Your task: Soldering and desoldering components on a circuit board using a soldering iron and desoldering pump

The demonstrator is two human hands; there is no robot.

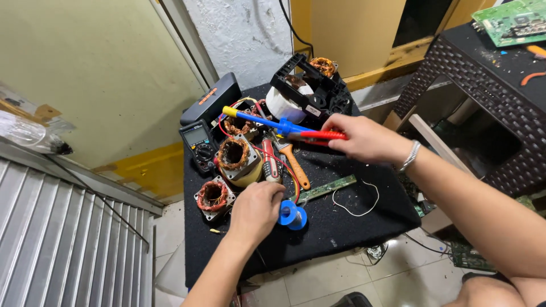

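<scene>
Soldering iron (284, 126) gripped in right hand (364, 138); left hand (256, 210) clasping solder spool (293, 216).

Two bare forearms, no sleeves in view, left hand (254, 209) without jewellery, right hand (364, 138) with a silver chain bracelet (410, 157) at the wrist.

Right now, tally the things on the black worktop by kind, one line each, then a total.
Copper-wound motor stators: 3
Multimeter: 1
Blue solder spool at the left hand: 1
Blue and red tool in the right hand: 1
Green circuit board strip: 1
Orange-handled tool: 1
Black frame with coil: 1
Total: 9
</scene>
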